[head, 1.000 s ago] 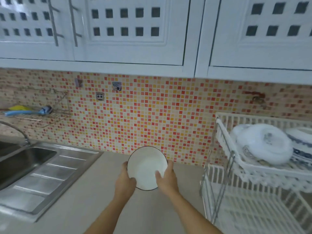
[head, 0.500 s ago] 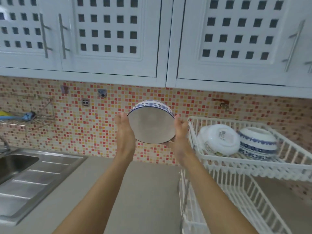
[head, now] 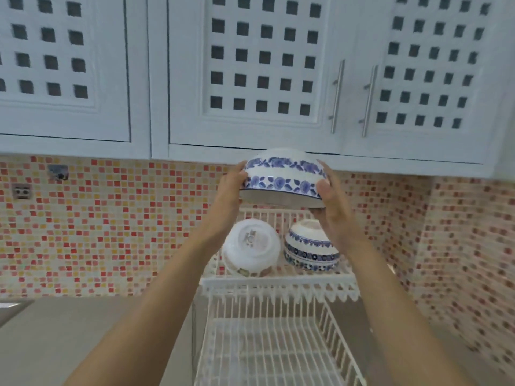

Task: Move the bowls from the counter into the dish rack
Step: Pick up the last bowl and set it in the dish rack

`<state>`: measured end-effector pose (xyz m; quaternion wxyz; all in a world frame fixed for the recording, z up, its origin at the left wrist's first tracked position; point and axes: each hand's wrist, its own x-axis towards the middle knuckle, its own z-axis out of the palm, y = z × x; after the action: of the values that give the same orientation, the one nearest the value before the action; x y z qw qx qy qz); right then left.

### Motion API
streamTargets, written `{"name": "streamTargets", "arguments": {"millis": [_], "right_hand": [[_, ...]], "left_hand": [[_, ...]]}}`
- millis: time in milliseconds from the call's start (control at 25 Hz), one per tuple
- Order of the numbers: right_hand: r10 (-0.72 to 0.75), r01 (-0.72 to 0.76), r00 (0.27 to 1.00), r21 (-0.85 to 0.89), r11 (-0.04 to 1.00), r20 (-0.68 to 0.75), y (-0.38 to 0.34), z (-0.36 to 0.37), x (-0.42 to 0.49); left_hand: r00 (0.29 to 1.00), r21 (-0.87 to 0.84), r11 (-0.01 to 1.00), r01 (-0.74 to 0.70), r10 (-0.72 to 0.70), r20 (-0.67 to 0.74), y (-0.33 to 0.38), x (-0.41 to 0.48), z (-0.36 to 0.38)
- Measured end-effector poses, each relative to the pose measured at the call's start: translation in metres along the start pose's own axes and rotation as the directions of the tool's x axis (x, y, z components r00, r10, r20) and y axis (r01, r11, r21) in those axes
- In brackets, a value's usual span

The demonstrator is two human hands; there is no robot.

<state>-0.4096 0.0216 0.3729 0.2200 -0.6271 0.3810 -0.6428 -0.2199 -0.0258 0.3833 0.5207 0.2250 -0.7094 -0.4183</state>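
I hold a white bowl with blue flower bands (head: pixel 282 176) upside down in the air, above the top tier of the white wire dish rack (head: pixel 278 285). My left hand (head: pixel 230 188) grips its left side and my right hand (head: pixel 331 201) grips its right side. On the rack's top tier lie two upturned bowls: a plain white bowl (head: pixel 252 246) on the left and a blue-patterned bowl (head: pixel 309 246) on the right, partly behind my right hand. The rack's lower tier (head: pixel 273 349) holds nothing that I can see.
White cabinets with square cut-outs and metal handles (head: pixel 337 96) hang close above the held bowl. A mosaic tile wall (head: pixel 111 224) runs behind. The beige counter (head: pixel 69 335) lies to the left of the rack, with the sink's edge (head: pixel 11 307) at far left.
Both hands lifted the bowl from counter level, turned it from facing me to upside down, and carried it rightward over the rack's top tier. My view swung right, away from the sink.
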Motion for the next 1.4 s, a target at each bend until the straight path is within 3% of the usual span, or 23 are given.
{"name": "streamTargets", "arguments": {"millis": [80,160,280,480,600,920,1400], "right_hand": [[-0.042,0.041,0.999,-0.158,0.987,0.002,0.015,-0.042,-0.003],[-0.054,0.064,0.997,-0.209,0.976,0.054,0.03,-0.077,-0.005],[0.034,0.011,0.991,-0.323,0.946,0.131,0.052,-0.118,0.001],[0.189,0.036,0.945,-0.662,0.748,0.265,0.082,-0.157,0.011],[0.22,0.11,0.926,-0.778,0.618,0.306,0.103,-0.158,0.014],[0.254,0.194,0.906,-0.865,0.462,0.339,0.128,-0.155,0.015],[0.253,0.216,0.907,-0.886,0.41,0.338,0.132,-0.154,0.014]], "left_hand": [[0.996,0.003,1.0,0.025,-0.025,0.09,-0.008,0.01,0.036],[0.987,0.051,0.998,0.029,-0.036,0.156,-0.019,0.017,0.066],[0.983,0.097,0.995,0.027,-0.044,0.176,-0.042,0.027,0.092],[0.971,0.515,0.857,-0.029,-0.097,0.216,-0.076,0.049,0.115],[0.968,0.614,0.789,-0.026,-0.134,0.212,-0.092,0.05,0.13],[0.952,0.733,0.677,0.064,-0.261,0.158,-0.117,0.045,0.146],[0.939,0.802,0.596,0.035,-0.294,0.177,-0.128,0.047,0.152]]}}
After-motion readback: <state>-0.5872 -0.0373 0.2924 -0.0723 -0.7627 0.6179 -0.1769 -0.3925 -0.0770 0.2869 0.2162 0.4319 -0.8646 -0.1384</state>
